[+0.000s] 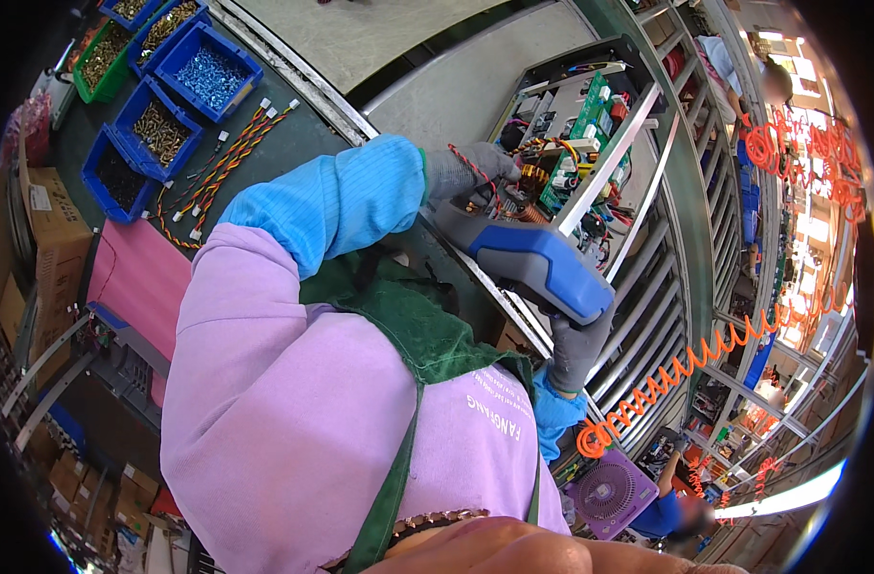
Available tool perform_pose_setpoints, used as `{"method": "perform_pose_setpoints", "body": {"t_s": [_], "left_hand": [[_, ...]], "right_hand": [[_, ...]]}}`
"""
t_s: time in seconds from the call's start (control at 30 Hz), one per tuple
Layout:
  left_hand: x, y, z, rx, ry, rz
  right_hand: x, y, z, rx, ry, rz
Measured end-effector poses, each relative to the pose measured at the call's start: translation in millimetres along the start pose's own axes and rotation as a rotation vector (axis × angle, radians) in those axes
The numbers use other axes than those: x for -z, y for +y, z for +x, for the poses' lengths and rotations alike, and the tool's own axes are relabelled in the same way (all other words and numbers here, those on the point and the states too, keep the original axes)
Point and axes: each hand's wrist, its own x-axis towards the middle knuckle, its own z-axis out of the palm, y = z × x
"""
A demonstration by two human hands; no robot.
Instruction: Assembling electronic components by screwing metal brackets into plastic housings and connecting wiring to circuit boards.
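In front of me lies an opened electronic device (552,158) with a green circuit board (590,120), coils and many wires. A blue and grey end panel (542,263) is on its near side. My left hand (470,172), in a grey glove, is at the device's left edge with its fingers curled among the wiring. A twisted red-and-black wire (477,170) runs across those fingers; what they pinch is not clear. My right hand (580,349), also gloved, is against the right end of the end panel, its fingers hidden behind it.
Blue bins (210,72) and a green bin (100,62) of screws stand at the far left, beside several wire harnesses (236,167). A roller conveyor (647,306) runs along the right. An orange coiled hose (647,392) and purple fan (611,493) are nearby. Other people work farther right.
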Motion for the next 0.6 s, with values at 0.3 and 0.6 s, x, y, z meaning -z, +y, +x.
{"method": "perform_pose_setpoints", "body": {"t_s": [0.3, 0.6], "left_hand": [[0.3, -2.7, -12.2, -0.11, 0.084, 0.208], [16.2, -19.1, -12.5, -0.377, -0.043, 0.445]], "right_hand": [[-2.3, 10.0, 16.6, 0.114, -0.039, -0.284], [-3.7, 9.0, 16.4, 0.07, -0.046, -0.343]]}}
